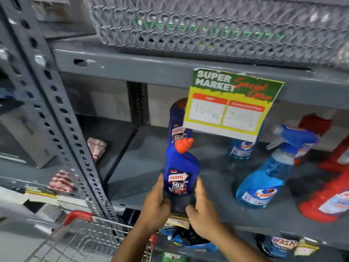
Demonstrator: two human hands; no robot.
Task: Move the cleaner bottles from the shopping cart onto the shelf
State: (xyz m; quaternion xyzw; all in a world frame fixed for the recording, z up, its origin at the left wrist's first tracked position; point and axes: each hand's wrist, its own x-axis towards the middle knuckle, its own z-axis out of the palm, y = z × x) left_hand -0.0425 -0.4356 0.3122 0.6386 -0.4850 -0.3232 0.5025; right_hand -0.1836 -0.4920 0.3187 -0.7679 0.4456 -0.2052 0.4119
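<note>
A blue Harpic cleaner bottle [181,167] with an orange cap stands upright near the front of the grey shelf [143,186]. My left hand [154,203] wraps its lower left side and my right hand [203,210] its lower right side, so both hold its base. A second Harpic bottle [176,127] stands behind it, partly hidden by a price sign. The wire shopping cart [79,237] with a red handle sits at the lower left, below the shelf.
Blue Colin spray bottles [264,178] and red bottles [332,195] stand to the right on the same shelf. A "Super Market Special Offer" sign [229,103] hangs from the shelf above. A perforated grey upright [56,110] stands on the left. A grey basket [217,25] sits above.
</note>
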